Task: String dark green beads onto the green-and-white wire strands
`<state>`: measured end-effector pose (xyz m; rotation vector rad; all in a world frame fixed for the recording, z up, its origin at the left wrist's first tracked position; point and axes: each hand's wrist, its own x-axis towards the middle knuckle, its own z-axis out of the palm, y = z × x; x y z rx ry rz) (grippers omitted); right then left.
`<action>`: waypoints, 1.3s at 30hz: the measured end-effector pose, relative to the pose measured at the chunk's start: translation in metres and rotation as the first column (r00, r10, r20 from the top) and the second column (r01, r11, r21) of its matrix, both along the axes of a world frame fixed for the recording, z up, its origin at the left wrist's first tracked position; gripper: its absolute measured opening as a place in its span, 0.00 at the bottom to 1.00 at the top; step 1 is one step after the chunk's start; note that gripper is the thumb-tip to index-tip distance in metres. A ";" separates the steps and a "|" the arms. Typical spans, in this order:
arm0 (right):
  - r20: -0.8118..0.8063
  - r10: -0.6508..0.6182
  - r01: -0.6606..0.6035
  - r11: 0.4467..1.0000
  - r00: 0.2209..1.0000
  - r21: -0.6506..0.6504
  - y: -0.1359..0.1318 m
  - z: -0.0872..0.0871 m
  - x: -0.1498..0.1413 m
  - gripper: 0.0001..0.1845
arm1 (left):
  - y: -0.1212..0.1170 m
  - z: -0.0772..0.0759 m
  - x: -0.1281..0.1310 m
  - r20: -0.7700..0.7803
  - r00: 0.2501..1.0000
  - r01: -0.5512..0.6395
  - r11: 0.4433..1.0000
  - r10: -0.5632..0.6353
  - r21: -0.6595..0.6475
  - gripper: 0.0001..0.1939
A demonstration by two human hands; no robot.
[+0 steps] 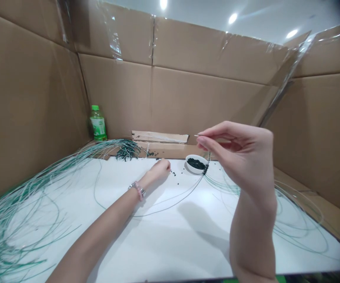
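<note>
My right hand is raised above the white table, pinching a thin needle between thumb and forefinger. A grey-green strand runs down from the hand, with dark beads strung on it beside a small white bowl. The bowl is filled with similar dark beads. My left hand rests on the table with curled fingers, near several loose beads. Its fingertips are hidden, so I cannot tell whether it holds anything. A pink-and-silver bracelet circles my left wrist.
A large mass of long green-and-white strands spreads across the left, gathered into a beaded bunch at the back. More strands lie at the right. Cardboard walls surround the table, and a green-capped bottle stands in the back left corner.
</note>
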<state>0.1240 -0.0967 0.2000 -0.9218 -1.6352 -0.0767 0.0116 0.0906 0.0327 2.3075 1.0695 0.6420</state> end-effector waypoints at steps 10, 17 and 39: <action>-0.103 -0.017 0.024 0.997 0.995 0.067 -0.015 -0.001 -0.013 0.06 | -0.074 0.132 -0.025 0.862 0.378 0.381 0.905 -0.337 0.187 0.13; -0.047 0.051 -0.044 0.989 0.998 0.140 -0.020 -0.009 -0.027 0.11 | -0.105 0.139 -0.033 0.852 0.306 0.495 0.835 -0.425 0.239 0.11; 0.075 -0.069 0.046 0.960 0.995 0.277 -0.026 -0.008 -0.030 0.19 | -0.123 0.144 -0.031 0.872 0.256 0.481 0.838 -0.416 0.259 0.07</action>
